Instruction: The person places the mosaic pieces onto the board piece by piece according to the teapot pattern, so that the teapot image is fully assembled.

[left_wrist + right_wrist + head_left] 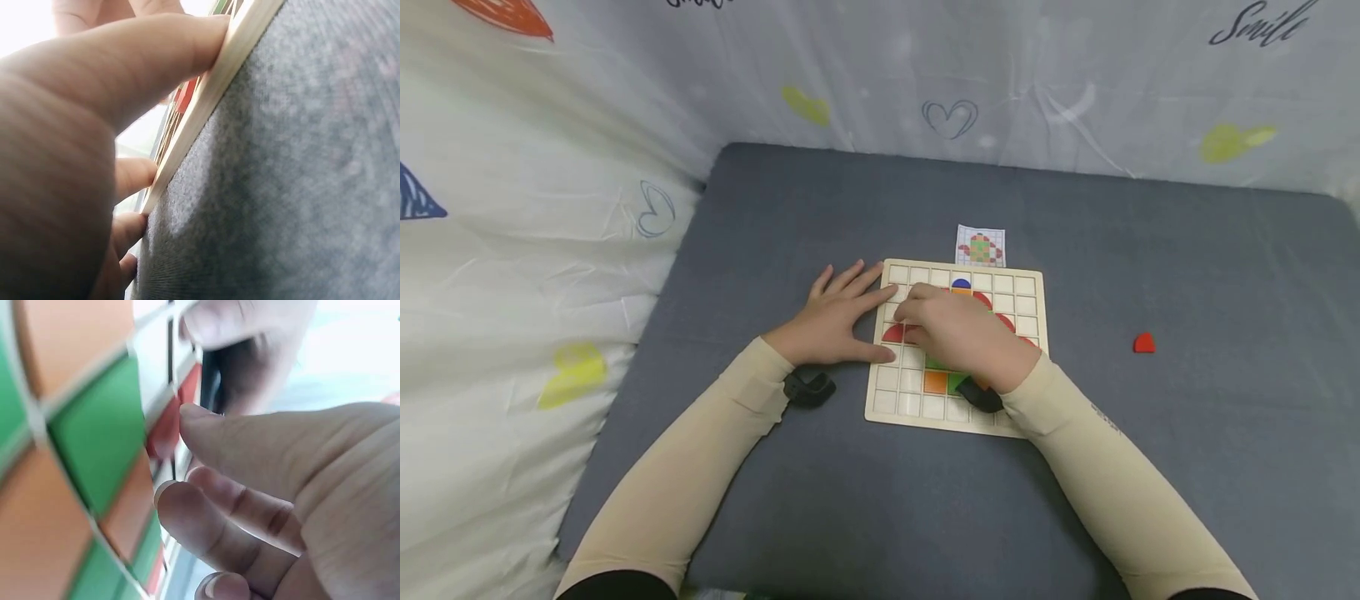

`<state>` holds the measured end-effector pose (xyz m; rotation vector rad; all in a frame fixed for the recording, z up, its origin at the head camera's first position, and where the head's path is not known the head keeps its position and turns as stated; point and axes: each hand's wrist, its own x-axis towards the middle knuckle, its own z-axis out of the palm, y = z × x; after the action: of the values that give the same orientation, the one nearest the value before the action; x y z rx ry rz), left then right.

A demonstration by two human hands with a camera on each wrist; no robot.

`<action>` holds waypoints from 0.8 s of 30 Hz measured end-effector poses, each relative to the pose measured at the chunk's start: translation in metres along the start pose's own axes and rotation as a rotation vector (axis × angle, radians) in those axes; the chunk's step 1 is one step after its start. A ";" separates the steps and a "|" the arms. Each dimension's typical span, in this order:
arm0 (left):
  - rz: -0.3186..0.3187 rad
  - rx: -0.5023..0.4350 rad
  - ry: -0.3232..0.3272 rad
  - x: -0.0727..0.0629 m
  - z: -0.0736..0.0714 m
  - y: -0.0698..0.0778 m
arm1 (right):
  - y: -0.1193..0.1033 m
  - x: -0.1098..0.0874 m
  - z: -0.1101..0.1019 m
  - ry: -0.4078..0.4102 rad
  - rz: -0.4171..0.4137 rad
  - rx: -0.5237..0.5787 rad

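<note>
A wooden grid board (886, 402) lies on the table, partly filled with colored pieces. My left hand (832, 327) has its fingers spread against the board's left edge, the thumb pressing on the frame in the left wrist view. Over the board's left half, my right hand (966, 333) bends its fingers down toward a red rounded piece (892, 334). In the right wrist view, the thumb tip is right at a red piece (165, 425), with thumb and index finger apart and nothing between them. Green squares (100, 428) and orange squares fill nearby cells; the right hand hides some pieces.
A small printed picture card (980, 246) lies just beyond the board's far edge. One loose red piece (1144, 342) sits on the grey table (1225, 400) to the right. White printed curtains (880, 75) hang behind the table and on the left.
</note>
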<state>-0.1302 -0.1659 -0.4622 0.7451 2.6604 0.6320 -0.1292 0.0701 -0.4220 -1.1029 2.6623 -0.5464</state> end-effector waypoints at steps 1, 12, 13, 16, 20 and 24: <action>0.000 0.003 -0.002 0.000 0.000 0.000 | 0.002 -0.002 -0.003 0.003 0.009 -0.008; -0.011 -0.003 0.000 -0.001 0.001 0.000 | 0.020 -0.010 -0.023 -0.007 0.079 0.003; -0.012 0.001 0.000 -0.001 0.001 -0.001 | 0.020 -0.010 -0.023 -0.007 0.075 0.005; -0.005 0.000 0.007 -0.001 0.001 -0.001 | 0.024 -0.011 -0.027 0.003 0.076 0.006; -0.015 0.006 0.011 -0.001 0.000 -0.002 | 0.032 -0.012 -0.033 0.010 0.103 0.033; -0.010 0.007 0.003 0.001 0.002 -0.002 | 0.045 -0.020 -0.040 0.017 0.190 0.034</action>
<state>-0.1311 -0.1659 -0.4647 0.7324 2.6681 0.6223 -0.1571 0.1234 -0.4029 -0.8279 2.7231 -0.5645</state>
